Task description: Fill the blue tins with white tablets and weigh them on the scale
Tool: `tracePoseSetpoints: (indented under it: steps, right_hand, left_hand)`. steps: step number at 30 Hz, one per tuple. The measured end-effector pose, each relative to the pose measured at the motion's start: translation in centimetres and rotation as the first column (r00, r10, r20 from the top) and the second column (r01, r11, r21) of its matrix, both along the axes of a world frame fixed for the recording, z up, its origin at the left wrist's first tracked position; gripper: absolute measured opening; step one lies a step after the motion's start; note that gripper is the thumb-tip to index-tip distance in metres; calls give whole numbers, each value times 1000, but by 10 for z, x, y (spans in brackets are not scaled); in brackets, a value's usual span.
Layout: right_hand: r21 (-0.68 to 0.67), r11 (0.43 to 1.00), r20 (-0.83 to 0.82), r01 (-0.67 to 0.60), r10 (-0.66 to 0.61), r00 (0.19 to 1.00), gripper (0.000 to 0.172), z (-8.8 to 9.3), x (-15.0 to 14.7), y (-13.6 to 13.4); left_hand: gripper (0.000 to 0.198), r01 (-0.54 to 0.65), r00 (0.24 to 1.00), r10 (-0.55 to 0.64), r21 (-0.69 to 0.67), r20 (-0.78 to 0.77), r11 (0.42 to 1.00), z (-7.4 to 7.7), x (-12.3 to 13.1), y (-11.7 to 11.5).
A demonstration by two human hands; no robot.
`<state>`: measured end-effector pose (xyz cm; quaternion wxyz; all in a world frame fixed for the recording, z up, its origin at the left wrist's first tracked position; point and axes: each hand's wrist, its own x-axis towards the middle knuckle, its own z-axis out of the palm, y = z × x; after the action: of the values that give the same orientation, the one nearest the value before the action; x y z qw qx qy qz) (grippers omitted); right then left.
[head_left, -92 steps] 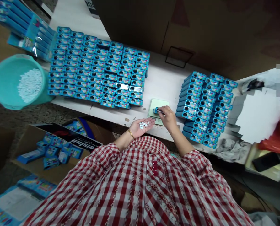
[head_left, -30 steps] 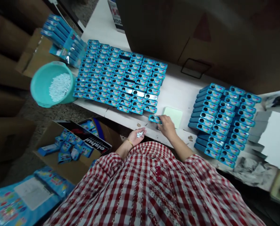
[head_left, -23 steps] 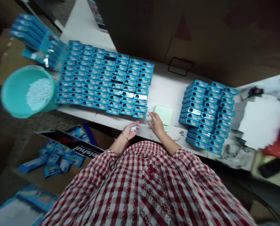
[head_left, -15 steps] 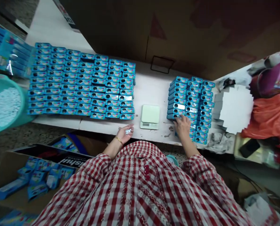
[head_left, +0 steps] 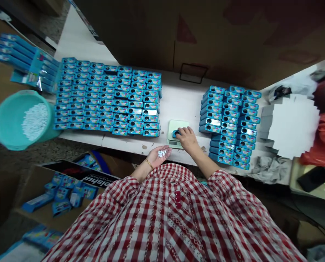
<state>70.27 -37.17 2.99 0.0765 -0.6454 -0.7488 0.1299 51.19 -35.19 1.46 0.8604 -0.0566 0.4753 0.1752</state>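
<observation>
White table (head_left: 176,98), brown carton (head_left: 148,32) — left hand (head_left: 154,157) loosely cupping pellets (head_left: 161,153), right hand (head_left: 188,140) gripping blue box (head_left: 174,134).

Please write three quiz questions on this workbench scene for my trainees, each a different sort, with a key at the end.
1. Short answer: What lies on the upturned palm of the left hand?
2. True or false: The right hand is holding the red bag.
3. Fill in the blank: The teal bucket stands on the person's ____ side.

Key:
1. A small heap of white pieces.
2. False; its fingers are on a blue box, seen over the pale green scale.
3. left
</observation>
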Motion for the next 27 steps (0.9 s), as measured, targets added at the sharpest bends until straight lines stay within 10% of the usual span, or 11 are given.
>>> tracePoseSetpoints:
  steps: [9,18,22,27]
  right_hand:
    - [-141,971,-222,-192,158,962,28,5,-76,-50]
    - [-44,965,-372,-259,225,900,22,-2,-75,-57]
    - [95,986,-500,139,-74,863,21,-11,-44,-68]
    - [-19,829,-535,558,-480,695,43,-46,15,-57]
  left_hand:
    - [28,25,1000,-23,-129,19,991,-4,-9,-10]
    - [26,141,990,-144,-151,-8,978,-7,-18,-17]
    - [27,111,993,-108,-78,35,991,-6,-22,-15]
    - [29,16,999,-14,-43,33,999,-5,-26,-7]
